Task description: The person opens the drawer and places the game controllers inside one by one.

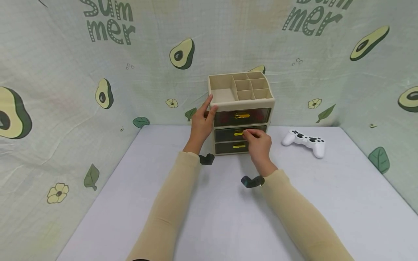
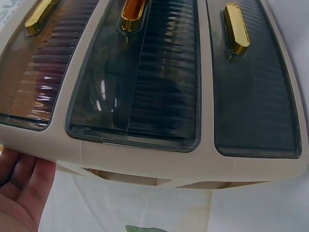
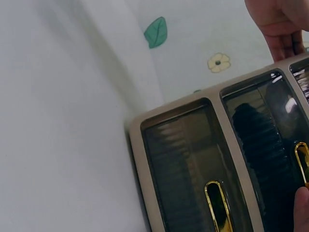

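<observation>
A beige three-drawer organiser (image 1: 241, 104) stands at the back of the table, with an open compartment tray on top. Its dark see-through drawers have gold handles. My left hand (image 1: 209, 108) braces its left side, fingers straight up the wall and thumb on the front corner by the top drawer. In the left wrist view the left hand's palm (image 2: 19, 188) lies against the organiser (image 2: 159, 164). My right hand (image 1: 246, 133) pinches the middle drawer's handle (image 1: 239, 133). The middle drawer (image 2: 140, 82) looks flush with the frame. In the right wrist view a right fingertip (image 3: 301, 208) sits by that handle (image 3: 301, 159).
A white game controller (image 1: 305, 141) lies on the table to the right of the organiser. The pale table (image 1: 209, 217) stretches toward me between my sleeves. An avocado-print cloth (image 1: 65, 90) hangs behind and on both sides.
</observation>
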Demonstrator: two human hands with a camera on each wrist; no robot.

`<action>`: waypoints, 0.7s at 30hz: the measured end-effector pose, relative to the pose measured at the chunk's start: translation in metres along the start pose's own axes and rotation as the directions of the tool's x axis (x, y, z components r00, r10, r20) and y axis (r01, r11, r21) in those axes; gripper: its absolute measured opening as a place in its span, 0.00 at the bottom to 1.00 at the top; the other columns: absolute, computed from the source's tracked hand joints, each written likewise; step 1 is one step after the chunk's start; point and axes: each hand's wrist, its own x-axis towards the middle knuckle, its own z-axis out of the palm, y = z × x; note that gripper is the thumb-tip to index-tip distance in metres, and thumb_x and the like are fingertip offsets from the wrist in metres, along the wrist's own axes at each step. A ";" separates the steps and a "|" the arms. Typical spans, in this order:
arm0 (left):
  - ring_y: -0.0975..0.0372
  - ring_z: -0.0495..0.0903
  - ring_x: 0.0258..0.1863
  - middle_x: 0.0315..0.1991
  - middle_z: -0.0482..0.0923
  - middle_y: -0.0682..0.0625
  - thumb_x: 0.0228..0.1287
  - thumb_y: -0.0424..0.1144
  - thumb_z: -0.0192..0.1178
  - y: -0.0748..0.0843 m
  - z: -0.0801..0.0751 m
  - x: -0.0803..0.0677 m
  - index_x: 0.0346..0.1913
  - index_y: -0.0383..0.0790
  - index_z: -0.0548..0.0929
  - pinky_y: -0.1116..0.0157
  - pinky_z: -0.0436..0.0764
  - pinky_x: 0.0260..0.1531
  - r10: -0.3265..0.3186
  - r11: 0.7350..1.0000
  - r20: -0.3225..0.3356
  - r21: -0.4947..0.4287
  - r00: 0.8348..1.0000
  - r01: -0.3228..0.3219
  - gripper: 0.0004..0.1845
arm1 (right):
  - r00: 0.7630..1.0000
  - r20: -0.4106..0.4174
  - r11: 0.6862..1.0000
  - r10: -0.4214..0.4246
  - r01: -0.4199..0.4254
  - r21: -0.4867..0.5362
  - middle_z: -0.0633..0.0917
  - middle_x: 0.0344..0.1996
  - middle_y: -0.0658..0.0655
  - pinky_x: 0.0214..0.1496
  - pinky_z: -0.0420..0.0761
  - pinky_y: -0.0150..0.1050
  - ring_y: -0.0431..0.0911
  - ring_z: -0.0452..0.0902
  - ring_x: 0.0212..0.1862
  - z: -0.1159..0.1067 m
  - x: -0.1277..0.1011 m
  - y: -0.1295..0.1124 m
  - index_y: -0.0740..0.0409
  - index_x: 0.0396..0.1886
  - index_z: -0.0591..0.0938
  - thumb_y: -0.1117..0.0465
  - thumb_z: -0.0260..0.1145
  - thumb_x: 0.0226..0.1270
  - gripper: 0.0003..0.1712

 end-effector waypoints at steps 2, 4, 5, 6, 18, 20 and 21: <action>0.60 0.70 0.23 0.25 0.73 0.48 0.71 0.58 0.51 0.000 0.000 0.000 0.72 0.59 0.66 0.65 0.72 0.23 0.005 1.000 0.001 0.000 1.000 -0.005 0.29 | 1.000 0.002 1.000 -0.007 0.007 0.013 0.83 0.46 0.56 0.52 0.82 0.39 0.42 0.85 0.44 0.001 0.001 0.000 0.57 0.45 0.86 0.51 0.68 0.65 0.17; 0.60 0.70 0.23 0.25 0.73 0.48 0.71 0.59 0.51 0.000 0.000 0.000 0.72 0.59 0.66 0.65 0.72 0.23 0.010 1.000 0.001 0.002 1.000 -0.010 0.29 | 1.000 0.004 1.000 -0.012 0.012 0.025 0.82 0.45 0.56 0.51 0.82 0.38 0.42 0.85 0.44 0.001 0.002 0.000 0.58 0.45 0.86 0.52 0.69 0.65 0.16; 0.60 0.70 0.23 0.25 0.73 0.49 0.70 0.59 0.51 0.000 0.000 0.000 0.72 0.58 0.66 0.64 0.72 0.23 0.013 1.000 0.001 0.002 1.000 -0.013 0.29 | 1.000 0.005 0.999 -0.012 0.011 0.030 0.82 0.45 0.55 0.51 0.82 0.37 0.42 0.85 0.43 0.001 0.002 0.000 0.58 0.44 0.86 0.52 0.69 0.65 0.16; 0.60 0.70 0.23 0.25 0.73 0.48 0.70 0.59 0.51 0.000 0.000 0.000 0.72 0.58 0.66 0.64 0.72 0.23 0.015 1.000 0.000 0.002 1.000 -0.015 0.29 | 1.000 0.007 0.999 -0.013 0.012 0.036 0.82 0.45 0.55 0.51 0.82 0.37 0.41 0.85 0.43 0.001 0.002 0.000 0.58 0.44 0.86 0.52 0.69 0.65 0.16; 0.60 0.69 0.23 0.24 0.73 0.48 0.70 0.60 0.51 -0.001 0.001 0.000 0.72 0.58 0.66 0.63 0.72 0.23 0.013 1.000 0.001 -0.007 1.000 -0.013 0.30 | 1.000 0.006 0.999 -0.018 0.017 0.048 0.83 0.43 0.55 0.53 0.81 0.43 0.40 0.85 0.41 0.002 0.004 0.002 0.58 0.44 0.86 0.52 0.69 0.64 0.15; 0.60 0.69 0.23 0.25 0.73 0.48 0.70 0.60 0.50 -0.001 0.001 -0.001 0.72 0.59 0.65 0.63 0.72 0.23 0.011 1.000 0.002 -0.010 1.000 -0.011 0.30 | 1.000 0.008 0.999 -0.022 0.022 0.035 0.83 0.43 0.56 0.53 0.82 0.42 0.40 0.85 0.42 0.001 0.003 0.002 0.57 0.44 0.86 0.51 0.69 0.64 0.16; 0.60 0.69 0.23 0.25 0.73 0.48 0.70 0.60 0.50 -0.001 0.002 -0.001 0.72 0.59 0.65 0.63 0.72 0.23 0.011 1.000 0.002 -0.010 1.000 -0.010 0.30 | 1.000 0.009 0.999 -0.026 0.025 0.028 0.84 0.43 0.56 0.53 0.82 0.41 0.41 0.85 0.43 0.001 0.003 0.003 0.57 0.44 0.85 0.51 0.68 0.65 0.16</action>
